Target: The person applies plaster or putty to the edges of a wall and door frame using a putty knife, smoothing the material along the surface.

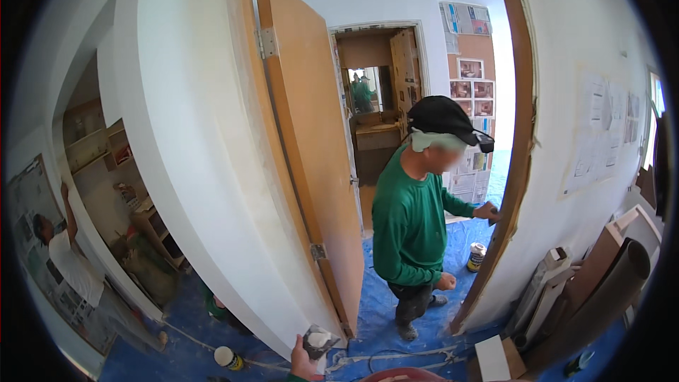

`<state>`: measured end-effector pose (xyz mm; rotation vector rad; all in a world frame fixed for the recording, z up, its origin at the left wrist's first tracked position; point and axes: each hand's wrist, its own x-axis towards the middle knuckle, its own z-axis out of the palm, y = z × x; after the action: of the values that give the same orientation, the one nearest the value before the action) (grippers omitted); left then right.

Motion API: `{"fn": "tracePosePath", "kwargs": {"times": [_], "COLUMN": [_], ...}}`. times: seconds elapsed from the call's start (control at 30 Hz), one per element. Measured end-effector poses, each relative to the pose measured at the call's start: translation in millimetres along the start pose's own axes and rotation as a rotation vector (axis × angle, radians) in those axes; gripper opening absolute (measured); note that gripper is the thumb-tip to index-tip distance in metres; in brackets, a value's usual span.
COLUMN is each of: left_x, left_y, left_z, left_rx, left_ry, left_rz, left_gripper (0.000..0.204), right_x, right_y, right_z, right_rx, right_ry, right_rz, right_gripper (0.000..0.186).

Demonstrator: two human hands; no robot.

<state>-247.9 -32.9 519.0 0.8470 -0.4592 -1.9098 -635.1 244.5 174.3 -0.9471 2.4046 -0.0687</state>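
Observation:
At the lower edge, my left hand [303, 361] is closed around a wide putty scraper [322, 342]. Its dark square blade carries a lump of white putty [318, 339]. The scraper is close to the foot of the white wall end [276, 311], left of the open wooden door [311, 120]. A green sleeve cuff shows below my wrist. My right hand is out of view.
A co-worker in green [410, 212] stands in the doorway, one hand at the wooden door frame [520, 170]. Paint tubs [228, 358] stand on blue floor sheeting [385, 315]. Boards and a rolled sheet [601, 297] lean at right. Another person [74, 269] reaches up at far left.

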Motion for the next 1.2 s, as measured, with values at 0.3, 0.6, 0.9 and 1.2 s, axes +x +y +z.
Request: {"fn": "tracePosePath", "kwargs": {"times": [0.3,0.6,0.9,1.2], "left_x": [-104,-218,-304,-313], "left_y": [-29,8,73,62], "left_z": [-11,-73,-144,-155], "left_rx": [0.034,-0.082,-0.025,0.047], "left_ry": [0.095,-0.191,-0.227,-0.11], "left_rz": [0.04,-0.115,-0.258,-0.261], "left_gripper": [0.057,0.048,0.046,0.045], "right_x": [-64,-197,-321,-358], "right_y": [117,120,38,97], "right_z": [-35,99,193,201], "right_rx": [-0.051,-0.023,-0.054,0.012], "right_ry": [-0.041,-0.074,-0.177,-0.204], "right_rz": [0.063,0.227,0.294,0.376], "right_gripper": [0.042,0.04,0.041,0.042]}}
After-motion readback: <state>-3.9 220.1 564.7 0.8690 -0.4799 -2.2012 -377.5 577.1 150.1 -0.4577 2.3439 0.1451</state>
